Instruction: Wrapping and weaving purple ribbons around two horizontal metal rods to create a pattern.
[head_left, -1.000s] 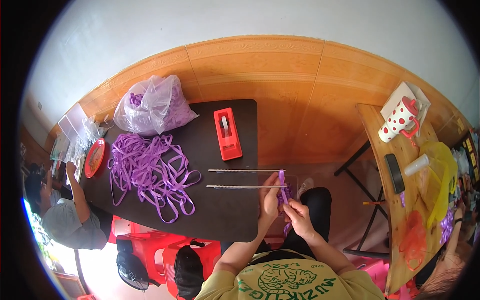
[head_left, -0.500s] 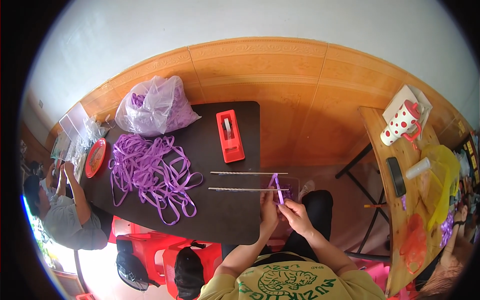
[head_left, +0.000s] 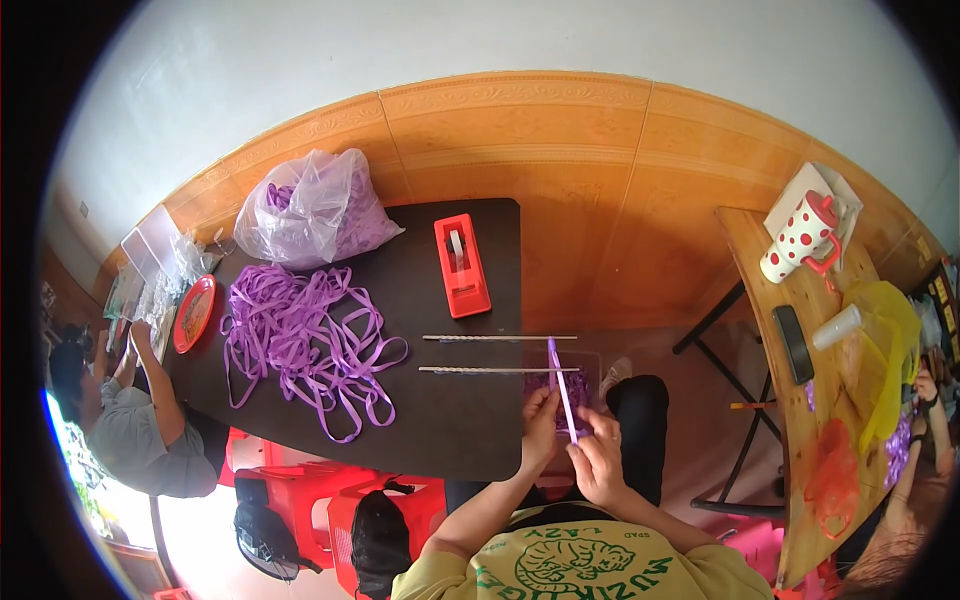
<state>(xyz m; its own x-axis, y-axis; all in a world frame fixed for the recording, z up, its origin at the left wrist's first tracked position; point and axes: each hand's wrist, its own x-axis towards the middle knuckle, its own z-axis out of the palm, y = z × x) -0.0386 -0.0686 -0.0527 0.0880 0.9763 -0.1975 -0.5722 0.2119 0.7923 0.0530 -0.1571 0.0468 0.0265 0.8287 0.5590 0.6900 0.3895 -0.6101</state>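
Nearest you, your right grip (head_left: pixel 597 462) is pinching the lower end of the purple ribbon (head_left: pixel 564 395), which meets your thumb side. Your left grip (head_left: pixel 540 420) has its fingertips raised just to the left of the ribbon; whether they pinch a strand cannot be told from this view. From your right grip the ribbon runs straight away from you, between your two hands, crossing the near metal rod (head_left: pixel 480 370) and reaching the far metal rod (head_left: pixel 480 338). Both rods lie roughly parallel, their right ends projecting past the edge of the dark surface (head_left: pixel 420 430). Below those ends, lower than the surface, is a clear tub (head_left: pixel 599 372) containing purple material. On the surface, well to the left of your hands, lies a loose heap of purple ribbon (head_left: pixel 300 330). Beyond the rods stands a red tape dispenser (head_left: pixel 474 285). Farther back and left, a translucent bag (head_left: pixel 318 220) holds more purple strips, near the orange wall panelling (head_left: pixel 500 130).
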